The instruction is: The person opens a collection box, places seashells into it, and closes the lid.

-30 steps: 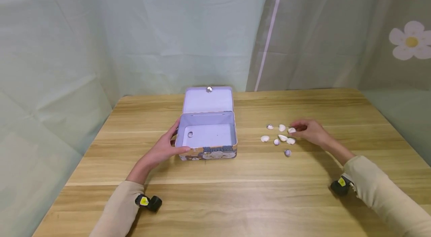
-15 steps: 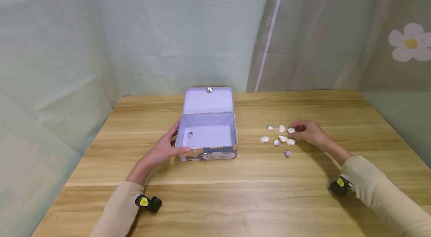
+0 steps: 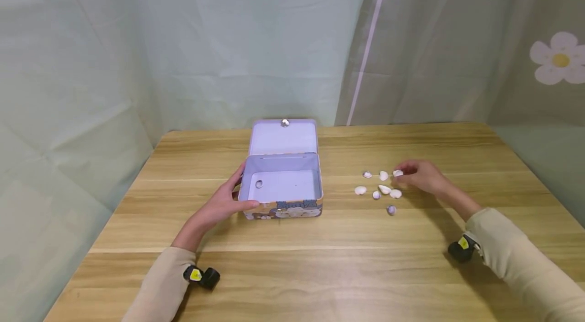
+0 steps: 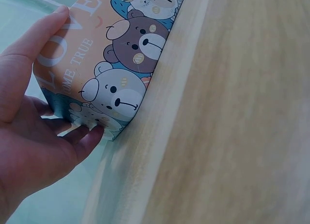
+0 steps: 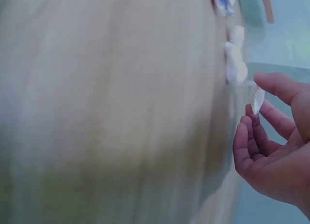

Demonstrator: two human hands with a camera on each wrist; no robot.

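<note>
One rectangular lilac tin box with cartoon bears printed on its sides (image 3: 282, 187) stands with its hinged lid (image 3: 283, 137) raised; the left hand (image 3: 218, 205) grips the box's near-left corner, thumb along the front rim and fingers curled round the side wall, as the left wrist view confirms (image 4: 92, 64). Inside the box, just beyond the thumb, lies one small pale round object (image 3: 258, 184). The right hand (image 3: 422, 178) pinches one small white ridged seashell (image 3: 398, 173) between thumb and fingertip, lifted slightly clear of the surface; the right wrist view shows the shell held on edge (image 5: 257, 99), the remaining fingers loosely curled.

Six further small seashells lie loose just left of the right hand: one white (image 3: 383, 175), one pale purple-tinged (image 3: 367, 174), one white (image 3: 360, 190), one small purplish (image 3: 376, 194), a touching white pair (image 3: 390, 191), and one greyish-purple (image 3: 391, 210) nearest the person. That makes seven shells in all.

Two black wrist-worn cameras with yellow labels show, one at each cream sleeve (image 3: 201, 276) (image 3: 462, 249).

Everything rests on a light wooden plank-grain table (image 3: 347, 266). Pale green fabric curtains (image 3: 183, 37) enclose it; one white daisy print (image 3: 558, 58) marks the cloth beyond the right hand.
</note>
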